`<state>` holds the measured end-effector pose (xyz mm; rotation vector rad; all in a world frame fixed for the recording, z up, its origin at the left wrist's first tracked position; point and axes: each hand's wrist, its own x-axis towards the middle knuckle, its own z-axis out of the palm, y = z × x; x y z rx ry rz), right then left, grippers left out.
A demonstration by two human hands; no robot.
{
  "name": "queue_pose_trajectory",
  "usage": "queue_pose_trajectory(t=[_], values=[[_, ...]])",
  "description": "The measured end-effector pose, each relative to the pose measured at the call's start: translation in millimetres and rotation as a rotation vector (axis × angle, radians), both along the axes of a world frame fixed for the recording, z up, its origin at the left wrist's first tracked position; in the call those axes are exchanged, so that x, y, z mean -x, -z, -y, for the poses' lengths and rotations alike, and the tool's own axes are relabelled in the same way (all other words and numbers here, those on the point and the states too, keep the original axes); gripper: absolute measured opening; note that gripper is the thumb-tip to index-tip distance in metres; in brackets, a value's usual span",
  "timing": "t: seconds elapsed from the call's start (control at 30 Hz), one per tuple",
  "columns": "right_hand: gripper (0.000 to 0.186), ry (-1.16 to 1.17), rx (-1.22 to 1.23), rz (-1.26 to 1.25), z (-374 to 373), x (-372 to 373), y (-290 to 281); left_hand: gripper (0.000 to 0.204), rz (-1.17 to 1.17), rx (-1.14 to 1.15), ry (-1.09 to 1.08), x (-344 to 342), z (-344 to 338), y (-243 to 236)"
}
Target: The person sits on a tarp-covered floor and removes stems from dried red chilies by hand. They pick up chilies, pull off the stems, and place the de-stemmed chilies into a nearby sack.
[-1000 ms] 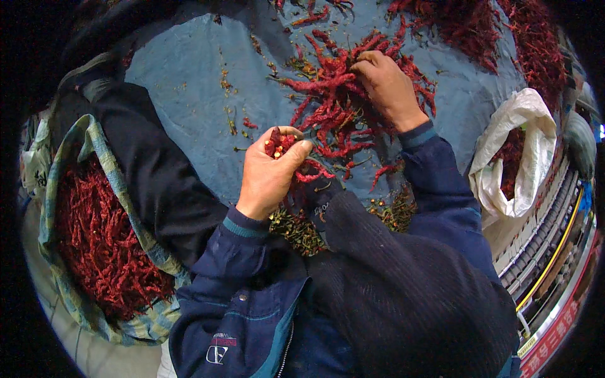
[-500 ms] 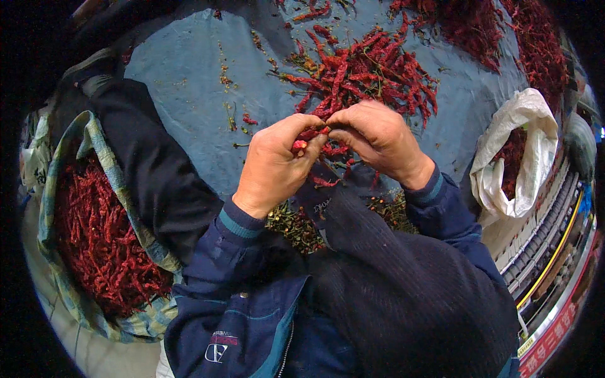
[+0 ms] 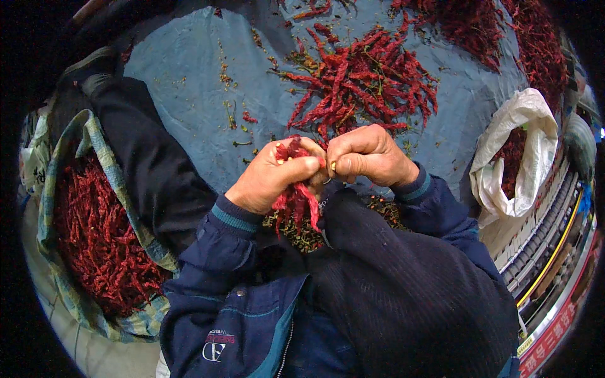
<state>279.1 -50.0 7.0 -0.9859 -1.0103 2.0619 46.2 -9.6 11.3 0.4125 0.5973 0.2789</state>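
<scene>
Wrapped in my left hand [image 3: 271, 178] is a small bunch of dried red chili peppers [image 3: 295, 200], their wrinkled ends hanging below the palm. My right hand [image 3: 368, 156] meets it at the fingertips, thumb and forefinger pinched at the end of a chili. A small pale yellowish bit shows at that pinch; whether it is a stem end or a seed I cannot tell. Just beyond both hands lies a loose pile of dried red chilies [image 3: 365, 82], some with green stems, on a blue-grey cloth [image 3: 183, 63].
At left stands a checked sack [image 3: 50, 233] full of red chilies. A white sack [image 3: 541, 126] with chilies inside is at right, beside ridged panels [image 3: 535, 246]. Stems and seeds [image 3: 296, 236] lie below my hands, near my dark-clothed legs. More chilies [image 3: 472, 31] are heaped far right.
Both hands have come slightly nearer to me. The left has turned, so more of its chili bunch shows, hanging down. The right still pinches beside it.
</scene>
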Motion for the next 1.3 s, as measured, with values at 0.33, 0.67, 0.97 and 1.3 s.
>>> queue_pose_trajectory(t=[0.33, 0.67, 0.97, 1.3], values=[[0.025, 0.034, -0.910, 1.197, -21, -11, 25, 0.020, -0.347, 0.014, -0.315, 41, 24, 32], [0.024, -0.010, -1.027, 1.420, -97, 26, 81, 0.020, -0.421, -0.166, -0.315, 24, 15, 29], [0.014, 0.452, -0.511, 0.561, -33, 52, 17, 0.022, -0.279, -0.145, -0.592, -12, -13, 22], [0.015, 0.365, -0.362, 0.461, -30, 43, 15, 0.015, -0.521, -0.510, -0.259, -4, -9, 8]])
